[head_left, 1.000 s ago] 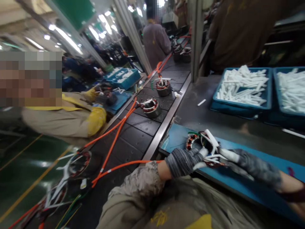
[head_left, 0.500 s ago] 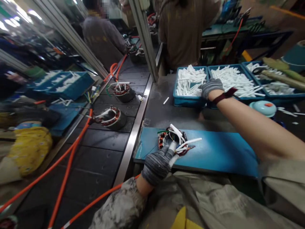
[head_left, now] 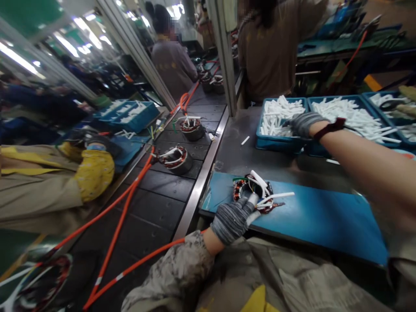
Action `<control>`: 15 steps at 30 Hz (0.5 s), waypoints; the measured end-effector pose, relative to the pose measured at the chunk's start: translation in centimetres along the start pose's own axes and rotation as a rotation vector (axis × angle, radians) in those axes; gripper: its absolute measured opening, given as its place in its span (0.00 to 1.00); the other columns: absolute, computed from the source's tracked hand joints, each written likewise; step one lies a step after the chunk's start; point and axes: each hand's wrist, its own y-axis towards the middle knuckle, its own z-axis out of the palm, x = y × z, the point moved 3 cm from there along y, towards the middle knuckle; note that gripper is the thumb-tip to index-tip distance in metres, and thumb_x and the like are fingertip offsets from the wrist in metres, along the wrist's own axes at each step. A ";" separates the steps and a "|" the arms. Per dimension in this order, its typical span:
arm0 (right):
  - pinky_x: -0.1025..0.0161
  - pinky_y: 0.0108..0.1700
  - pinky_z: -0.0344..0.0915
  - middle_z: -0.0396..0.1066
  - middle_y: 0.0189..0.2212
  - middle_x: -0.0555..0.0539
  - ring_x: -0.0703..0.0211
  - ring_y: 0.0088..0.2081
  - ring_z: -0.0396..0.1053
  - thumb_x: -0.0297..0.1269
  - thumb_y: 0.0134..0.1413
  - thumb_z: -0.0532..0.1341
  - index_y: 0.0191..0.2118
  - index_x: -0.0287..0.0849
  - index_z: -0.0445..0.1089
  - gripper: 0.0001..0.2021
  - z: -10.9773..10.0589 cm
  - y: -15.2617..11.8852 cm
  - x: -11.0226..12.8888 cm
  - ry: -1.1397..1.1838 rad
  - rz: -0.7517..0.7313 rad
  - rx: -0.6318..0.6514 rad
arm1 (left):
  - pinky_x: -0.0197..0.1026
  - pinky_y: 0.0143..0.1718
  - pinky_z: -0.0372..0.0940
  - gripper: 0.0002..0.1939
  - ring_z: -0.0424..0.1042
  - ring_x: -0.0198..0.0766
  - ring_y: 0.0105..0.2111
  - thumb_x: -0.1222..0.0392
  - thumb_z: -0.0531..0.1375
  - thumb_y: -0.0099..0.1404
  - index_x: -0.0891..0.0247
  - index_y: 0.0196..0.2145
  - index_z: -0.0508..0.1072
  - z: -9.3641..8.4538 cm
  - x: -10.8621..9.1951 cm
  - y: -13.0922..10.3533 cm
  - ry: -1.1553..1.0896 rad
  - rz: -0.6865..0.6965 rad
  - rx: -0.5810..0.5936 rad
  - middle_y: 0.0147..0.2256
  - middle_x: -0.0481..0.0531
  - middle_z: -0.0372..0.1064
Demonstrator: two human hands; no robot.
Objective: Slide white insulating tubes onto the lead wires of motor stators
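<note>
A motor stator (head_left: pixel 238 189) with copper windings, white sleeves and a green lead lies on a blue board (head_left: pixel 312 216) in front of me. My left hand (head_left: pixel 232 220), in a grey striped glove with pale fingertips, grips the near side of its rim. At the back right, my gloved right hand (head_left: pixel 305 124) reaches over the front edge of a blue tray (head_left: pixel 276 142) full of short white tubes (head_left: pixel 279 110). Its fingertips are down among the tubes and blurred, so what they hold is hidden.
Beside that tray stands another blue tray of white tubes (head_left: pixel 344 113). On the left, a slatted conveyor (head_left: pixel 162 195) carries more stators (head_left: pixel 177 159), with orange hoses (head_left: pixel 120 229) across it. A co-worker's yellow sleeve (head_left: pixel 94 173) is beyond. A metal post (head_left: pixel 224 56) rises ahead.
My view has swung left, so everything sits farther right in the picture. My left hand stays on the stator. The right hand remains at the tube tray, its fingers lower among the tubes.
</note>
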 end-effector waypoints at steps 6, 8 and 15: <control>0.51 0.41 0.68 0.69 0.56 0.29 0.40 0.44 0.76 0.40 0.63 0.63 0.61 0.42 0.73 0.23 0.7 -9.1 0.1 -0.467 -0.195 0.189 | 0.39 0.34 0.75 0.25 0.81 0.40 0.35 0.46 0.55 0.75 0.64 0.61 0.70 0.6 -0.3 -0.4 -0.024 -0.032 0.008 0.45 0.57 0.80; 0.55 0.37 0.69 0.71 0.55 0.32 0.45 0.40 0.76 0.41 0.66 0.58 0.58 0.44 0.75 0.20 3.1 -12.8 -0.6 -0.475 -0.232 0.227 | 0.39 0.35 0.76 0.25 0.81 0.40 0.36 0.46 0.54 0.75 0.66 0.60 0.70 0.6 -0.4 -0.6 -0.029 -0.041 -0.024 0.46 0.58 0.80; 0.48 0.51 0.73 0.72 0.58 0.35 0.41 0.51 0.75 0.47 0.71 0.47 0.64 0.43 0.70 0.26 8.5 -17.5 -3.1 -0.325 -0.277 0.104 | 0.36 0.37 0.75 0.21 0.79 0.41 0.44 0.57 0.55 0.75 0.55 0.64 0.70 0.0 -0.8 -1.4 0.057 0.131 0.052 0.58 0.59 0.73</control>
